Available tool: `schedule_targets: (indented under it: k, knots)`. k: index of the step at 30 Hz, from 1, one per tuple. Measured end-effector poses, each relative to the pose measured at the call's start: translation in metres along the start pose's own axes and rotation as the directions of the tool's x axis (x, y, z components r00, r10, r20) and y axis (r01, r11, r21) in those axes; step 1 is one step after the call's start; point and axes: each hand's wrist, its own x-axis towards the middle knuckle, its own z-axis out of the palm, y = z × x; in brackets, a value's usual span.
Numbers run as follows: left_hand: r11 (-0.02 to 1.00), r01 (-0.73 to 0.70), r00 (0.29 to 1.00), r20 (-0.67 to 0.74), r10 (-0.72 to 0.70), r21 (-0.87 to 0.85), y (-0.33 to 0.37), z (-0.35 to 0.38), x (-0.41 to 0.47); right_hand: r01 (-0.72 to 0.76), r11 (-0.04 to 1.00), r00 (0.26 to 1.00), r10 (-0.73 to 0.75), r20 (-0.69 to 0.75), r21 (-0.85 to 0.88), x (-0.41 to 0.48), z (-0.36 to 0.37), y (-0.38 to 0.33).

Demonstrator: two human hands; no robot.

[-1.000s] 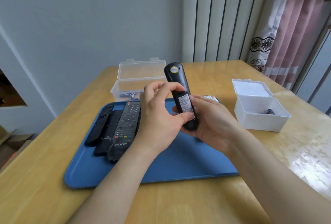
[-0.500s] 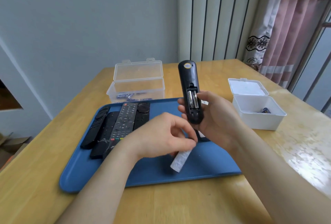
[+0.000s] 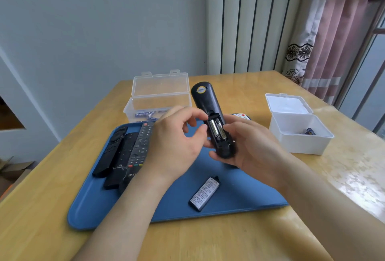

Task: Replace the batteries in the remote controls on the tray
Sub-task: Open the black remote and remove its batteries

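Observation:
My right hand [image 3: 250, 144] grips the lower end of a black remote [image 3: 205, 98], held back-side up above the blue tray [image 3: 239, 187]. Its battery compartment is uncovered and two batteries [image 3: 216, 130] sit inside. The fingertips of my left hand [image 3: 175, 141] are loosely curved at the compartment's left edge and hold nothing. The battery cover [image 3: 205, 194], label up, lies on the tray near its front. Three more dark remotes [image 3: 121, 162] lie side by side at the tray's left.
A clear lidded box [image 3: 158, 102] with fresh batteries [image 3: 145, 114] stands behind the tray. A white open box [image 3: 300, 135] at the right holds a few batteries [image 3: 309, 131]. A light remote [image 3: 241, 116] peeks out behind my right hand. The wooden table ends close to me.
My left hand slid the cover off the remote, laid it on the tray, and came back up to the open compartment. The right hand kept hold of the remote.

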Motion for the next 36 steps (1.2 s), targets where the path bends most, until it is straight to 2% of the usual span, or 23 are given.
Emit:
schedule_targets:
  k: [4, 10, 16, 26, 36]
  knots:
    - [0.995, -0.041, 0.999, -0.016, 0.043, 0.093, -0.005, 0.007, -0.002, -0.01, 1.0, 0.996, 0.008, 0.084, 0.02, -0.007, 0.001, 0.007]
    - [0.985, -0.105, 0.992, -0.055, 0.113, 0.135, -0.001, 0.009, -0.004, -0.009, 0.997, 0.992, 0.0, 0.126, 0.07, -0.011, 0.004, 0.007]
    - [0.968, -0.182, 0.98, -0.053, 0.193, 0.172, 0.006, 0.008, -0.007, -0.002, 0.994, 0.995, -0.01, 0.101, 0.113, -0.011, 0.005, 0.01]
    - [0.926, -0.279, 0.96, 0.049, 0.276, 0.255, 0.01, 0.007, -0.009, 0.058, 0.993, 0.996, -0.064, 0.059, 0.105, -0.011, 0.005, 0.011]
    - [0.947, -0.236, 0.969, 0.119, 0.215, 0.218, 0.009, 0.004, -0.006, 0.087, 0.995, 0.995, -0.09, 0.05, 0.055, -0.012, 0.005, 0.012]
